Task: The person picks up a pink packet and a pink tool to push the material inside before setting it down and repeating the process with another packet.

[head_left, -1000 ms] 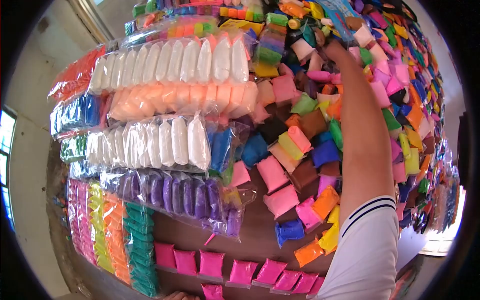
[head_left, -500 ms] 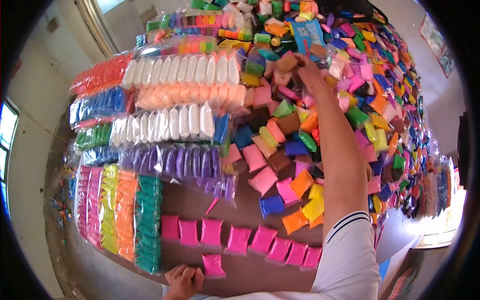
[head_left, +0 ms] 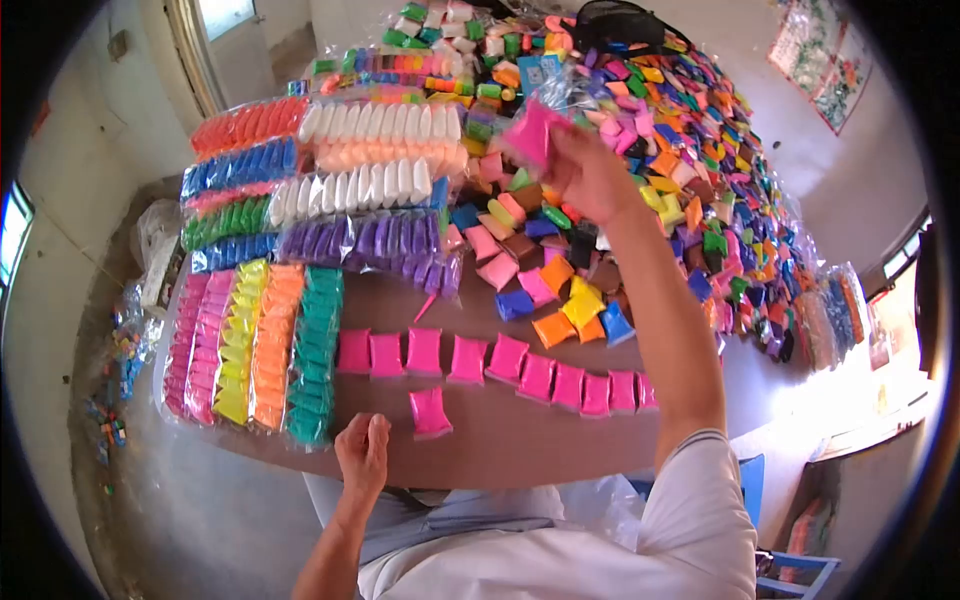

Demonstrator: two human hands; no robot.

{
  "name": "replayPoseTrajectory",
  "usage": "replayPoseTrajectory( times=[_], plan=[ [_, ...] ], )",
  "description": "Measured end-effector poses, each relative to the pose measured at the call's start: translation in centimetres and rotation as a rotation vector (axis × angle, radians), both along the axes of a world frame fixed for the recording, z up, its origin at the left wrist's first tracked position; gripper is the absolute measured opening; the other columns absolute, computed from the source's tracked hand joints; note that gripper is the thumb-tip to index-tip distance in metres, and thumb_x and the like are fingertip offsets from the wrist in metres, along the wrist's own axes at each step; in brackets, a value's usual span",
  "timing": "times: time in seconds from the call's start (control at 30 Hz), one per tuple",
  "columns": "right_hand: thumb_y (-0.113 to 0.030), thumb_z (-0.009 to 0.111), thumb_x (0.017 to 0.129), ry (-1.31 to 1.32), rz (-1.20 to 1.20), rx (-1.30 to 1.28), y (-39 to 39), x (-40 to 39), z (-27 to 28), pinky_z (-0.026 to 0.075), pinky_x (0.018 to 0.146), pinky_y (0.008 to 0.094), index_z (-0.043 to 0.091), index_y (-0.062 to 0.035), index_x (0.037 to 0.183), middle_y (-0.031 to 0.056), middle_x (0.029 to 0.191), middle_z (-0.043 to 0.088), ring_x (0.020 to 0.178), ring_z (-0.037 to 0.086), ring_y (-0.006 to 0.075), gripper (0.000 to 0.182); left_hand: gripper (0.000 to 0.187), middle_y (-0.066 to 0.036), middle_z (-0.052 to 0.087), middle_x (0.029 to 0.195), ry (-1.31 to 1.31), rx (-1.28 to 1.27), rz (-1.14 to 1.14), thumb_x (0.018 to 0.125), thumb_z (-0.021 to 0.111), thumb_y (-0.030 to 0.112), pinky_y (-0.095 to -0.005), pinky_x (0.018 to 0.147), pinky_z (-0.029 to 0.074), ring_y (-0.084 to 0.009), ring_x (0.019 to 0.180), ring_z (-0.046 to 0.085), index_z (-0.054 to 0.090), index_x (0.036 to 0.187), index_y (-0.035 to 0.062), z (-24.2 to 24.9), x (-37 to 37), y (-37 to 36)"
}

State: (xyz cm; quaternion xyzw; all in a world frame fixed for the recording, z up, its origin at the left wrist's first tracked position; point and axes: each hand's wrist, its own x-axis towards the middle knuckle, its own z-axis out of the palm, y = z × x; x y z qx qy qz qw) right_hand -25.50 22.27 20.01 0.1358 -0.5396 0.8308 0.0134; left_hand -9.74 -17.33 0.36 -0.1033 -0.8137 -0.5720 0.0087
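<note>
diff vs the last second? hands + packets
The right hand pulled back from deep in the loose pile and now holds up a pink packet. The left hand, earlier out of view, rests at the table edge beside the single pink packet. The pink row and bagged stacks look unchanged.

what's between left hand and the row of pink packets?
Head view: one lone pink packet on bare brown table, between left hand and the row of pink packets.
</note>
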Motion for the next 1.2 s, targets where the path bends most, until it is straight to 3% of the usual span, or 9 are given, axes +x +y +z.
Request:
replayPoseTrajectory(
  times=[0.03,0.1,0.2,0.4,0.57,0.63,0.7,0.9,1.2],
  plan=[
    [-0.02,0.062,0.096,-0.089,-0.059,-0.053,-1.9,2.6,-0.6,0.055,0.083,0.0339,0.057,-0.0065,0.125,0.0059,0.11,0.068,0.098,0.067,0.0187,0.032,0.031,0.002,0.05,0.062,-0.152,0.278,-0.002,0.099,0.058,0.026,-0.0264,0.049,0.034,-0.0091,0.054,0.045,0.057,0.076,0.005,0.3,0.0,0.3],
    [-0.021,0.062,0.097,-0.153,-0.005,-0.106,-4.7,7.6,-3.4,0.055,0.09,0.0343,0.055,-0.0056,0.128,0.0063,0.116,0.066,0.103,0.066,0.0187,0.035,0.032,0.003,0.05,0.065,-0.23,0.337,-0.072,0.1,0.056,0.031,-0.0246,0.05,0.033,-0.0068,0.056,0.044,0.058,0.082,0.0048,1.6,0.6,0.7],
    [-0.021,0.062,0.097,-0.273,-0.023,-0.083,-9.7,14.8,-7.7,0.054,0.087,0.0311,0.053,-0.0051,0.131,0.003,0.112,0.066,0.098,0.066,0.0151,0.039,0.037,0.002,0.052,0.07,-0.485,0.443,-0.275,0.102,0.053,0.039,-0.0207,0.053,0.032,-0.0047,0.06,0.042,0.059,0.09,0.0046,3.4,1.4,0.9],
    [-0.023,0.061,0.098,-0.287,0.081,0.227,-15.4,21.4,-12.8,0.045,0.068,0.0221,0.056,-0.0034,0.134,-0.0031,0.095,0.061,0.08,0.055,0.006,0.042,0.037,0.002,0.054,0.078,-0.39,0.501,-0.449,0.101,0.055,0.039,-0.0202,0.056,0.036,-0.0035,0.066,0.044,0.059,0.103,0.0025,3.8,3.9,3.7],
    [-0.02,0.061,0.098,-0.267,0.05,0.357,-17.0,22.8,-15.0,0.048,0.071,0.0235,0.057,-0.0012,0.133,-0.0016,0.1,0.063,0.083,0.057,0.0074,0.04,0.035,0.004,0.058,0.081,-0.468,0.504,-0.452,0.098,0.063,0.03,-0.0204,0.055,0.034,-0.0027,0.067,0.043,0.06,0.117,0.0006,2.0,5.3,3.8],
    [-0.019,0.061,0.097,-0.284,0.038,0.352,-17.4,23.2,-15.3,0.049,0.073,0.0243,0.057,-0.0003,0.132,-0.0005,0.101,0.063,0.084,0.058,0.0082,0.04,0.034,0.004,0.057,0.08,-0.443,0.515,-0.432,0.098,0.063,0.03,-0.0201,0.055,0.034,-0.0026,0.066,0.043,0.06,0.116,0.0009,0.8,5.9,3.9],
    [-0.016,0.062,0.096,-0.286,0.031,0.143,-18.1,23.9,-15.6,0.051,0.075,0.0254,0.058,0.001,0.13,0.0016,0.099,0.066,0.085,0.06,0.0094,0.038,0.033,0.005,0.057,0.079,-0.425,0.521,-0.402,0.098,0.063,0.03,-0.0198,0.055,0.033,-0.0026,0.065,0.042,0.061,0.115,0.0013,0.3,6.5,3.9],
    [-0.018,0.064,0.096,-0.304,-0.17,0.121,-18.7,24.4,-17.8,0.051,0.073,0.0246,0.066,0.0021,0.116,0.0013,0.091,0.067,0.082,0.059,0.0083,0.028,0.031,0.005,0.058,0.081,-0.438,0.433,-0.41,0.099,0.062,0.031,-0.0206,0.054,0.033,-0.0026,0.066,0.043,0.064,0.105,0.0009,0.4,6.6,4.4],
    [-0.021,0.065,0.096,-0.257,-0.124,0.09,-18.7,25.1,-18.2,0.05,0.071,0.024,0.067,-0.0005,0.107,0.0005,0.089,0.066,0.079,0.059,0.0073,0.023,0.031,0.001,0.062,0.075,-0.328,0.394,-0.361,0.1,0.06,0.03,-0.0244,0.056,0.041,-0.0055,0.065,0.048,0.064,0.106,-0.0001,0.5,6.9,4.5]
  ],
)
